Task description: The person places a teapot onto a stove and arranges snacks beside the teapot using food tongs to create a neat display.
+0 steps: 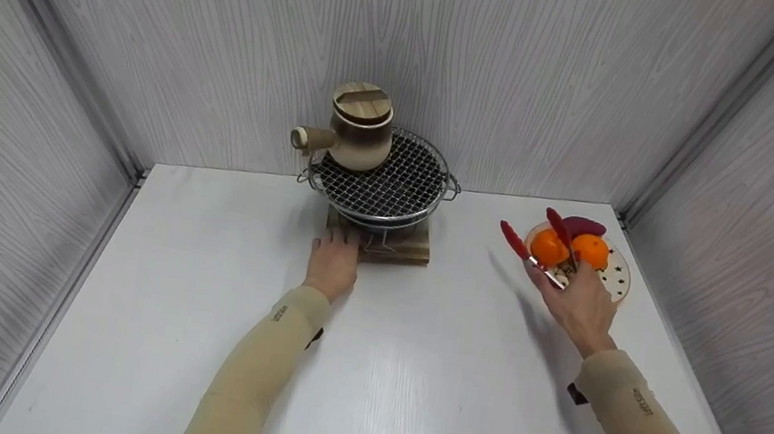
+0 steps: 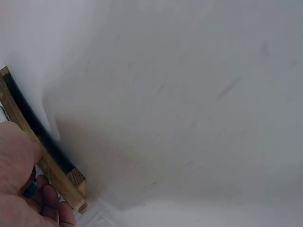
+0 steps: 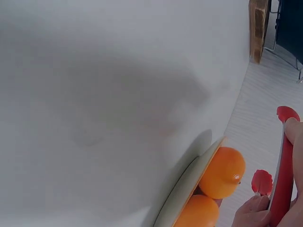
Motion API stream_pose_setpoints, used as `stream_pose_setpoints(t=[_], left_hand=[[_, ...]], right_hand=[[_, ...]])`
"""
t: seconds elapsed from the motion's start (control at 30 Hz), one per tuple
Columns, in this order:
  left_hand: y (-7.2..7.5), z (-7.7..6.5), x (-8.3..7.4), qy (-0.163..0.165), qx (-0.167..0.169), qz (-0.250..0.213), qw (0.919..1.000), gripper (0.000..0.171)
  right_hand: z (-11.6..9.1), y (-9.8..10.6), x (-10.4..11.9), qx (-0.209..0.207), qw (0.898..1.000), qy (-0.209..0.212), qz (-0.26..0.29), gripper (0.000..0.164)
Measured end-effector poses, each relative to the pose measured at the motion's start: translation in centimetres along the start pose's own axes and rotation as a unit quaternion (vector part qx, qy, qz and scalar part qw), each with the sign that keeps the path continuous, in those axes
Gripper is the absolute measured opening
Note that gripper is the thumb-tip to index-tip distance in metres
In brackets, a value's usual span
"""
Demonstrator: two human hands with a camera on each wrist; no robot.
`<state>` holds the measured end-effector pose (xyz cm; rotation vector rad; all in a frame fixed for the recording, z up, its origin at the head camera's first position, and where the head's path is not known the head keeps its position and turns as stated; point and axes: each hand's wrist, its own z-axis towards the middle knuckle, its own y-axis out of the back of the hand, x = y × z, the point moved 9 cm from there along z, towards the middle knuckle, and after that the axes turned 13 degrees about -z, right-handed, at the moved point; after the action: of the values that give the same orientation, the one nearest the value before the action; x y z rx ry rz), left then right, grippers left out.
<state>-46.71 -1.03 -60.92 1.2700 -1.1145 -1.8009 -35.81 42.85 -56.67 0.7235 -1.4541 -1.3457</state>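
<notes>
In the head view, my left hand [image 1: 332, 266] holds the front left corner of a wooden board [image 1: 407, 248] under a small round grill [image 1: 406, 186]. The left wrist view has the thumb against the edge of the board [image 2: 52, 175], with the other fingers on its upper side. My right hand [image 1: 583, 305] grips tongs [image 1: 558, 230] with red tips spread apart. They hover over a plate [image 1: 618, 283] with two oranges [image 1: 589, 251] and a purple, elongated item [image 1: 585, 227]. Nothing sits between the tips of the tongs [image 3: 284, 175] in the right wrist view.
A brown and cream teapot [image 1: 359, 146] with a wooden lid stands on the left part of the grill mesh, its side handle pointing left. Pale wood-grain panels [image 1: 229, 43] enclose the white table [image 1: 408, 386] at the back and both sides.
</notes>
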Motion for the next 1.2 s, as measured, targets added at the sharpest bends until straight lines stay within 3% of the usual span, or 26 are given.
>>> stream_pose_setpoints(t=[0.17,0.53,0.8,1.2], left_hand=[[0.3,0.0,0.1,-0.002,-0.010,0.005,0.9999,0.046],[0.3,-0.1,0.1,-0.012,-0.033,0.005,0.9994,0.045],[0.2,-0.1,0.0,-0.008,-0.022,0.000,0.9997,0.047],[0.0,-0.2,0.0,-0.009,-0.020,0.006,0.9997,0.044]], right_hand=[[-0.1,0.0,-1.0,0.009,1.000,-0.022,-0.013,0.117],[-0.1,-0.7,-2.8,0.017,0.999,-0.030,-0.033,0.101],[-0.3,-1.1,-3.2,0.023,0.998,-0.032,-0.043,0.097],[-0.6,-2.2,-3.6,0.063,0.997,-0.044,-0.026,0.116]])
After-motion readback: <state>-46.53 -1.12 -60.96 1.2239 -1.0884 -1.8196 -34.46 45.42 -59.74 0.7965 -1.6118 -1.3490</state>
